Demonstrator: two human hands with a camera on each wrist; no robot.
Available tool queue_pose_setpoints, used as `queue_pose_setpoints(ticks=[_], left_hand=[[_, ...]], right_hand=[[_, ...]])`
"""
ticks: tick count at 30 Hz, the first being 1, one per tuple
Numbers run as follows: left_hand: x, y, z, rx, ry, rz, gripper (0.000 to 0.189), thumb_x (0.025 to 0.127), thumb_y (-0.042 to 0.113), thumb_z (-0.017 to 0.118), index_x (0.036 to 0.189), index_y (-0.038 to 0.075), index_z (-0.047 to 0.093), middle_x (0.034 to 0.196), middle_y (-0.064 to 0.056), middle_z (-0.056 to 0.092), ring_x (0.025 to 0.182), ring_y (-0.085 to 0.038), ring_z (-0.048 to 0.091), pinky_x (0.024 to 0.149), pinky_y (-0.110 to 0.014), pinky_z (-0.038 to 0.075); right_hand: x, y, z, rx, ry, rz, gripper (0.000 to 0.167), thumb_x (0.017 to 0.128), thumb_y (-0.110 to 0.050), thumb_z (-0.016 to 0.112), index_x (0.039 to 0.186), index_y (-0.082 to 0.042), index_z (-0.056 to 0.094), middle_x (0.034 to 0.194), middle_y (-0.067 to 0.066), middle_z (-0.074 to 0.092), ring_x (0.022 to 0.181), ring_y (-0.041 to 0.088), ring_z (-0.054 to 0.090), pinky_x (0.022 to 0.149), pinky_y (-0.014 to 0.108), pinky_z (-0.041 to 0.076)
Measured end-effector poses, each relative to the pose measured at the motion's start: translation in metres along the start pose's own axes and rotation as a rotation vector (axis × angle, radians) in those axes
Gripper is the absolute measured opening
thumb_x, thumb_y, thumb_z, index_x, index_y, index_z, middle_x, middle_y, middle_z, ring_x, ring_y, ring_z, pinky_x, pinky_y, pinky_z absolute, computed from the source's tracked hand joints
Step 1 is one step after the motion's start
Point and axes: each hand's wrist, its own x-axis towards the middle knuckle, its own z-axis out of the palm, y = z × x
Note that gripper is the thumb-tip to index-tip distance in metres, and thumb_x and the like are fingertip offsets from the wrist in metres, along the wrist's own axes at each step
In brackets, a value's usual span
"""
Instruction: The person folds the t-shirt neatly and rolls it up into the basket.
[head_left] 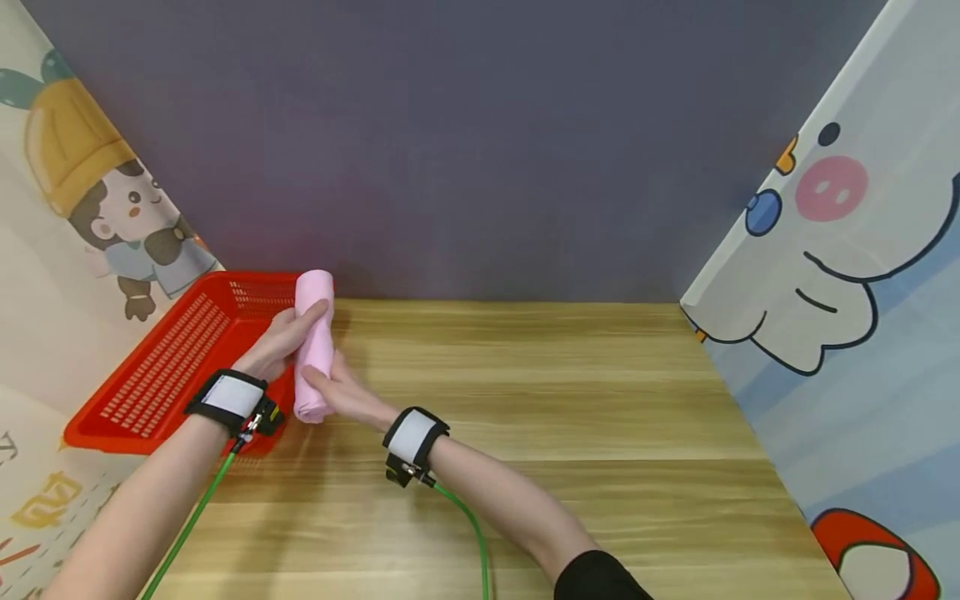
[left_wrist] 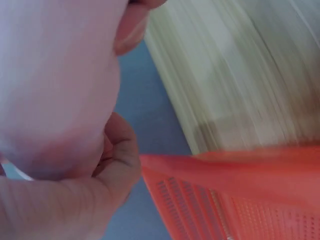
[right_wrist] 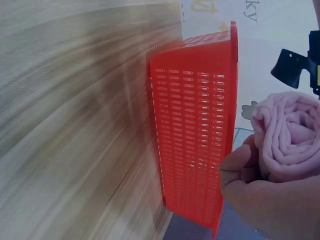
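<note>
A tight roll of pink cloth is held lengthwise over the right side of a red plastic basket. My left hand grips the roll near its far end, thumb lying across the top. Closer to me, my right hand grips the near part from the right side, its thumb also on top. In the right wrist view the roll's end shows spiralled layers of cloth above the basket's rim. Blurred pink cloth fills much of the left wrist view, hiding part of the fingers.
The basket, with slotted sides, stands at the left of the wooden table, against a cartoon-printed wall covering. A dark grey panel rises behind the table. Another printed panel borders the right. Green cables trail from both wrist cameras.
</note>
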Motion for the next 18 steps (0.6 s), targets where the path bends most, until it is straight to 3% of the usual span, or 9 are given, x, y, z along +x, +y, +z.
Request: queue_pose_setpoints(ticks=[6, 9, 12, 18], left_hand=[[0.005, -0.009, -0.023, 0.083, 0.054, 0.078, 0.043, 0.105, 0.041, 0.043, 0.116, 0.000, 0.045, 0.075, 0.013, 0.055, 0.067, -0.001, 0.056, 0.063, -0.020, 0.053], [0.008, -0.010, -0.038, 0.112, 0.036, 0.059, 0.051, 0.105, 0.041, 0.042, 0.127, -0.005, 0.041, 0.080, 0.013, 0.054, 0.071, 0.000, 0.055, 0.067, -0.019, 0.052], [0.012, -0.010, -0.052, 0.140, 0.013, 0.022, 0.068, 0.104, 0.044, 0.041, 0.143, -0.009, 0.028, 0.091, 0.008, 0.053, 0.076, -0.001, 0.056, 0.071, -0.020, 0.053], [0.015, -0.015, -0.075, 0.217, 0.025, -0.041, 0.081, 0.103, 0.053, 0.037, 0.154, -0.007, 0.014, 0.112, -0.010, 0.047, 0.082, -0.007, 0.056, 0.073, -0.023, 0.053]], right_hand=[[0.013, -0.010, 0.016, -0.056, -0.015, 0.007, 0.056, 0.106, -0.028, 0.045, 0.154, -0.010, 0.023, 0.140, 0.007, 0.049, 0.114, 0.006, 0.053, 0.097, 0.016, 0.041], [0.017, -0.014, 0.021, -0.119, -0.023, 0.006, 0.058, 0.104, -0.028, 0.047, 0.155, -0.011, 0.023, 0.148, 0.007, 0.047, 0.122, 0.006, 0.051, 0.101, 0.016, 0.040], [0.021, -0.013, 0.023, -0.207, -0.039, 0.002, 0.063, 0.104, -0.029, 0.049, 0.158, -0.012, 0.021, 0.155, 0.005, 0.043, 0.132, 0.007, 0.048, 0.108, 0.018, 0.038], [0.021, -0.003, 0.015, -0.379, -0.085, -0.004, 0.062, 0.104, -0.031, 0.051, 0.157, -0.010, 0.028, 0.143, 0.013, 0.057, 0.128, 0.016, 0.060, 0.104, 0.018, 0.045]])
